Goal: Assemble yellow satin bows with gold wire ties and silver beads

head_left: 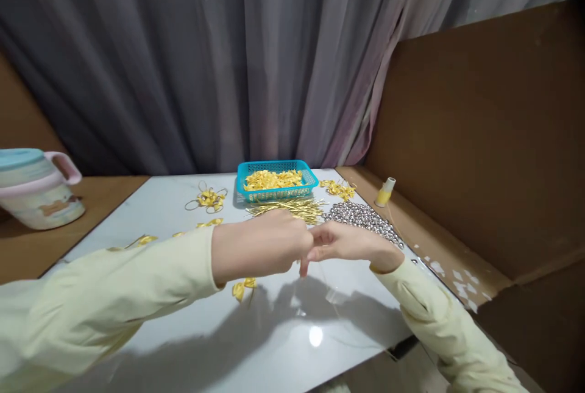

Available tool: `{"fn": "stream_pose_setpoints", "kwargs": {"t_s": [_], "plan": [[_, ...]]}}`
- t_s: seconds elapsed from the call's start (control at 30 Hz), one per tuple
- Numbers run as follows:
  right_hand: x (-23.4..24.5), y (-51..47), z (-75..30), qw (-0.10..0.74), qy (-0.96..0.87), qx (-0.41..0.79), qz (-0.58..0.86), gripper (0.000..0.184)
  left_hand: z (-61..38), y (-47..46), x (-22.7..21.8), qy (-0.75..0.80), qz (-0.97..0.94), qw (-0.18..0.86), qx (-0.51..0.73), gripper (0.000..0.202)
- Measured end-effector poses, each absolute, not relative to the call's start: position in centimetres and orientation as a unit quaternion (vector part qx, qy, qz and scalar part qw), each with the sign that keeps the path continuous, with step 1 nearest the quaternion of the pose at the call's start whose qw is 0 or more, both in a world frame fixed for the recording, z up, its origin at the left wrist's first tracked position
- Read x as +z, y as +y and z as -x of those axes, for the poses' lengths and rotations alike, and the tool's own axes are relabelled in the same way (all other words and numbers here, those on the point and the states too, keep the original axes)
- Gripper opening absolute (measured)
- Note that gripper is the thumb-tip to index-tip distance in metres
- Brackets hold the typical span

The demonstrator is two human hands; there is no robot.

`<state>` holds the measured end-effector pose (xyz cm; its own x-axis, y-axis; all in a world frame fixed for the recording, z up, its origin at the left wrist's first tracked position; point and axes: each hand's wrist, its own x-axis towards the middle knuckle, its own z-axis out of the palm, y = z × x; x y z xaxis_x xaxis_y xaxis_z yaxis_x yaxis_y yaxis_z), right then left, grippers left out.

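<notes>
My left hand (pixel 269 240) and my right hand (pixel 342 242) meet above the middle of the white tabletop, their fingertips close together. Both have their fingers closed in a pinch. Whatever lies between them is hidden or too small to name. Below my left hand, a yellow ribbon bow (pixel 244 287) rests on the table. Just beyond the hands lies a bundle of gold twist ties (pixel 297 210). A heap of silver beads (pixel 361 217) spreads out behind my right hand.
A blue basket (pixel 277 194) of yellow bows stands at the back. More bows lie at its right (pixel 338 189) and, with elastic loops, at its left (pixel 210 198). A thread spool (pixel 384 192) stands on the right cardboard, near white scraps (pixel 464 283). A lidded mug (pixel 41 195) is far left.
</notes>
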<state>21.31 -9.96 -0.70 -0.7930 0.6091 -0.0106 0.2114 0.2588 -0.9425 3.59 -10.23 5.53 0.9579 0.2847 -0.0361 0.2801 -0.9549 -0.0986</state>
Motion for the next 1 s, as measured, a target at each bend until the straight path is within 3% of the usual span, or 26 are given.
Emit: {"fn": "stream_pose_setpoints", "kwargs": {"t_s": [0.13, 0.27, 0.47, 0.53, 0.6, 0.7, 0.8, 1.0], "plan": [[-2.7, -9.5, -20.7, 0.18, -0.705, 0.648, 0.225, 0.018, -3.8, -10.5, 5.2, -0.123, 0.991, -0.003, 0.06, 0.03], [-4.0, -9.6, -20.2, 0.179, -0.658, 0.697, 0.222, 0.015, -3.7, -10.4, 4.3, -0.132, 0.986, 0.039, 0.091, 0.03], [-5.9, -8.7, -20.7, 0.213, -0.646, 0.677, 0.279, 0.017, 0.6, -8.5, 2.3, -0.287, 0.957, 0.022, -0.023, 0.007], [-6.6, -8.1, -21.3, 0.245, -0.635, 0.668, 0.302, 0.018, 3.0, -8.3, 0.6, -0.393, 0.919, -0.034, -0.017, 0.014], [-6.9, -7.6, -22.0, 0.276, -0.608, 0.671, 0.322, 0.02, 5.1, -8.8, -1.8, -0.454, 0.877, -0.155, 0.004, 0.014], [-6.6, -7.2, -22.6, 0.315, -0.575, 0.67, 0.349, 0.023, 6.8, -10.1, -5.6, -0.484, 0.853, -0.192, -0.034, 0.027], [-5.6, -7.1, -22.5, 0.341, -0.577, 0.649, 0.361, 0.024, 6.9, -11.1, -7.8, -0.498, 0.829, -0.224, -0.12, 0.023], [-4.5, -7.7, -19.8, 0.317, -0.637, 0.593, 0.377, 0.021, 5.9, -11.7, -5.6, -0.488, 0.82, -0.261, -0.143, 0.02]]}}
